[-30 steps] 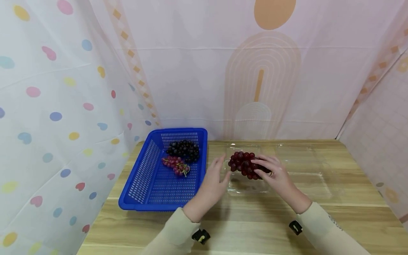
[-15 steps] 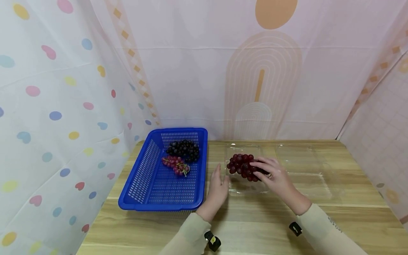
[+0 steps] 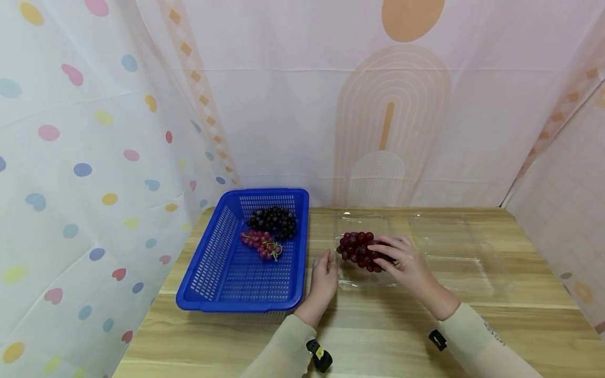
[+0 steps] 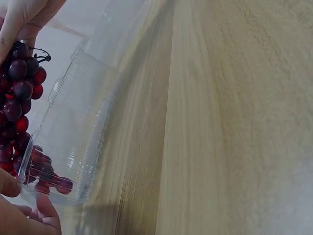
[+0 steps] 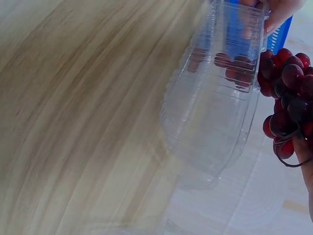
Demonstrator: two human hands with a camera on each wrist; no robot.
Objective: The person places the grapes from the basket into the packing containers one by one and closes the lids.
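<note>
Right sleeve [image 3: 472,331]: pale cloth bearing a small dark marking [image 3: 494,334], too small to read.
Red grapes [image 3: 355,245]: round, glossy, dark-red bunch with a thin wiry dark stem; held at the mouth of the clear box [image 3: 366,223], some grapes showing through its wall.
Right hand [image 3: 408,265]: fingers clamped on the red grapes.
Left hand [image 3: 323,281]: thumb and fingers pinching the clear box's left rim.
Clear box: thin, shiny, ribbed plastic; another clear plastic piece [image 3: 451,273] lies to its right.
Blue basket [image 3: 241,306]: slotted plastic, holding black grapes [image 3: 271,220] and smaller pink grapes [image 3: 257,240] with pale green stems.
Surface [image 3: 368,341]: smooth, striped wood grain.
</note>
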